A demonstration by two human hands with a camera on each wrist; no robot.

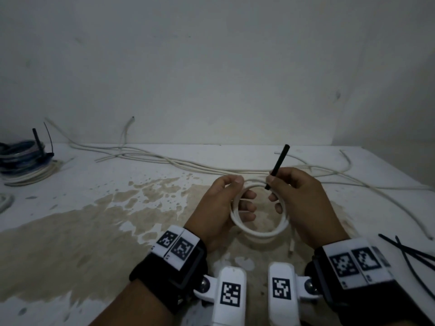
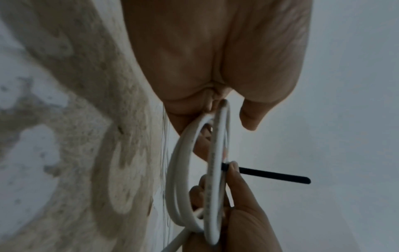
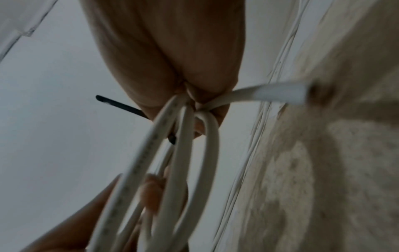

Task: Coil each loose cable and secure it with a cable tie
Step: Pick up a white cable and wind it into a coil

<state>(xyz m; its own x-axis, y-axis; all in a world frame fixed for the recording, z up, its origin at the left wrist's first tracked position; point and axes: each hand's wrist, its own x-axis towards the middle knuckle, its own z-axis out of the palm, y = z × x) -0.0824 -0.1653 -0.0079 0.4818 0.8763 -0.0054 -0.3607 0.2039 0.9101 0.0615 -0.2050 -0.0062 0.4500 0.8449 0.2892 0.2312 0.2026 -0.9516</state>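
White coiled cable [image 1: 256,228] gripped by left hand [image 1: 220,208], right hand [image 1: 303,203] fingers pinching black cable tie [image 1: 277,165] against coil

The thin black plastic cable tie [image 1: 277,166] is disappearing behind the right hand [image 1: 303,203] — its lower end is staying hidden; the left-edge coiled bundle [image 1: 21,161] is blurring.

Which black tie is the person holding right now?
The cable tie sticking up from the right hand, beside the white coil. The spare ties lie on the table at far right, and another already wraps the bundle at far left.
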